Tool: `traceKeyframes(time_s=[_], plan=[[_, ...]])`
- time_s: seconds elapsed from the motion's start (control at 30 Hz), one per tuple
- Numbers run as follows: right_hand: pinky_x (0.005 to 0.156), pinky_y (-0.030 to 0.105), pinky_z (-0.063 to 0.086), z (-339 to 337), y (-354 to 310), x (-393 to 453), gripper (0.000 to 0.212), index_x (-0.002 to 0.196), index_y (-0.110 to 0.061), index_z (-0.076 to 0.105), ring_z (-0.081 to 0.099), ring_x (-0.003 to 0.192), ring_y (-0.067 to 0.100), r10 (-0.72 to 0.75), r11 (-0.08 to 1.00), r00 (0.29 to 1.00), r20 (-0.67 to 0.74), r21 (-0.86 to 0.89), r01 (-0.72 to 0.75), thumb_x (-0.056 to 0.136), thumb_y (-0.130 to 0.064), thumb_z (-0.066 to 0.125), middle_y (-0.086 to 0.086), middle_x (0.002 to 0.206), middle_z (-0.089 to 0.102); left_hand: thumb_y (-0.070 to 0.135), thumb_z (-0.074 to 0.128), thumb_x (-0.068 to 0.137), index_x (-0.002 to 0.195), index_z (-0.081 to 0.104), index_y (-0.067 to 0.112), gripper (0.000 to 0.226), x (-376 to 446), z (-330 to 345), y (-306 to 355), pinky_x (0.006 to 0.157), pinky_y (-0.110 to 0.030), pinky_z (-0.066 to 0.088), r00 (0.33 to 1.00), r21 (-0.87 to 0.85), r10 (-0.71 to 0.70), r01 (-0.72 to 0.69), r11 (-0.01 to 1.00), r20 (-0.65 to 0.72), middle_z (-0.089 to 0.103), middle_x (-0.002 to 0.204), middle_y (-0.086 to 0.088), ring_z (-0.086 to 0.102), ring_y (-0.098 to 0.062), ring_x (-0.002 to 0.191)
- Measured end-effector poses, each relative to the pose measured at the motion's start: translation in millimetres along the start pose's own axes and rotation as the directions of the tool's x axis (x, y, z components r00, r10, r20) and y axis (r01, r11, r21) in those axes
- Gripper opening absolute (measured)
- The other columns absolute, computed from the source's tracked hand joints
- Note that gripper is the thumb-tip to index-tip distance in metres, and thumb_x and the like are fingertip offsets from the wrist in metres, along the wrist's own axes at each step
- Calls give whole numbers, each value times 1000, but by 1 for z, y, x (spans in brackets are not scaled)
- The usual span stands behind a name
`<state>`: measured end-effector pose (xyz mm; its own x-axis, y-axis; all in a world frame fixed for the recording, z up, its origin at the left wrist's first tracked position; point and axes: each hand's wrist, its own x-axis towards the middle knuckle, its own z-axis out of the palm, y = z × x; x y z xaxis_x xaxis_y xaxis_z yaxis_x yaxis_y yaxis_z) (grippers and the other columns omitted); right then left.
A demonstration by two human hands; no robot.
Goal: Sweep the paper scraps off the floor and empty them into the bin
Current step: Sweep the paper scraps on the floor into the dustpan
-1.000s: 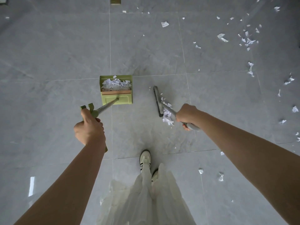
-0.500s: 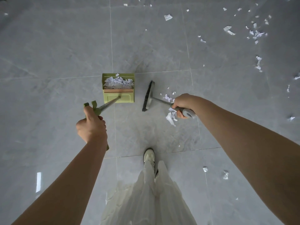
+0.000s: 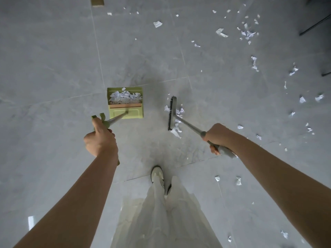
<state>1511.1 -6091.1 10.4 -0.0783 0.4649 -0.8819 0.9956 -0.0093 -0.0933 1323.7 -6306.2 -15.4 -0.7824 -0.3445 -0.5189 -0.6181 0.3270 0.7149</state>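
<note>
Paper scraps [image 3: 248,34] lie scattered across the floor [image 3: 53,51], mostly right and ahead; a small heap sits against the broom [image 3: 172,113]. The dustpan [image 3: 125,102] already holds some. Left hand [image 3: 100,140] grips the dustpan handle, right hand [image 3: 217,136] the broom handle. Judged partly done; no bin visible.

The dustpan [image 3: 125,104], scraps inside, sits left of the broom head [image 3: 172,113]; loose scraps [image 3: 176,130] lie beside the head.
</note>
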Motion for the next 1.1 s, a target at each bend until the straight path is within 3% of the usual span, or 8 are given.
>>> traceKeyframes(time_s=[0.13, 0.37, 0.47, 0.57, 0.67, 0.73, 0.83, 1.1], plan=[[58, 30, 38, 1, 16, -5, 22, 77, -1, 44, 48, 57, 24, 154, 981, 988, 32, 115, -157, 97, -9, 42, 11, 59, 47, 54, 43, 83, 59, 56, 13, 49, -9, 5, 2, 54, -33, 40, 999, 35, -2, 1, 999, 39, 56, 55, -3, 48, -24, 52], [34, 9, 29, -3, 48, -10, 24, 77, -5, 39, 33, 48, 13, 310, 893, 938, 158, 290, -344, 100, -6, 32, 8, 65, 33, 55, 42, 85, 58, 57, 14, 52, -24, 15, 8, 55, -35, 44, 994, 69, 43, -50, 996, 98, 57, 55, -3, 51, -25, 52], [28, 10, 31, 0, 54, -13, 25, 75, -6, 39, 39, 36, 13, 318, 846, 922, 221, 374, -381, 99, -3, 32, 8, 64, 37, 57, 42, 85, 58, 57, 14, 53, -26, 20, 9, 56, -35, 45, 992, 80, 48, -58, 995, 117, 58, 55, -3, 51, -25, 52], [30, 15, 41, 9, 55, -11, 26, 73, -2, 44, 43, 50, 13, 323, 841, 913, 247, 367, -397, 97, -1, 35, 8, 63, 43, 56, 43, 87, 59, 57, 13, 53, -25, 24, 10, 54, -34, 43, 988, 81, 68, -79, 994, 137, 57, 55, -3, 50, -24, 51], [34, 21, 47, 20, 51, -6, 8, 89, 0, 46, 49, 36, 15, 312, 806, 907, 285, 426, -411, 95, 2, 41, 12, 70, 48, 55, 44, 88, 59, 56, 13, 52, -22, 26, 11, 54, -33, 42, 987, 80, 67, -80, 994, 147, 56, 54, -3, 49, -23, 49], [32, 21, 46, 28, 44, -1, 10, 91, -5, 45, 46, 27, 14, 284, 733, 898, 335, 528, -429, 94, 4, 40, 11, 72, 47, 55, 44, 88, 58, 57, 13, 53, -19, 28, 13, 55, -34, 43, 987, 84, 69, -82, 993, 147, 56, 53, -2, 49, -23, 49], [33, 19, 45, 36, 21, 6, 11, 89, -6, 41, 46, 31, 13, 201, 641, 896, 395, 639, -425, 94, 3, 36, 9, 73, 44, 55, 44, 88, 58, 56, 14, 52, -14, 32, 17, 57, -36, 44, 987, 77, 73, -84, 993, 140, 56, 53, -1, 50, -23, 50], [30, 16, 41, 7, -56, 24, 15, 86, -7, 42, 47, 27, 9, -9, 587, 921, 389, 748, -309, 96, 0, 33, 8, 65, 49, 52, 43, 82, 56, 57, 12, 49, 1, 43, 33, 57, -37, 43, 985, 84, 110, -121, 989, 130, 56, 52, -3, 51, -27, 54]])
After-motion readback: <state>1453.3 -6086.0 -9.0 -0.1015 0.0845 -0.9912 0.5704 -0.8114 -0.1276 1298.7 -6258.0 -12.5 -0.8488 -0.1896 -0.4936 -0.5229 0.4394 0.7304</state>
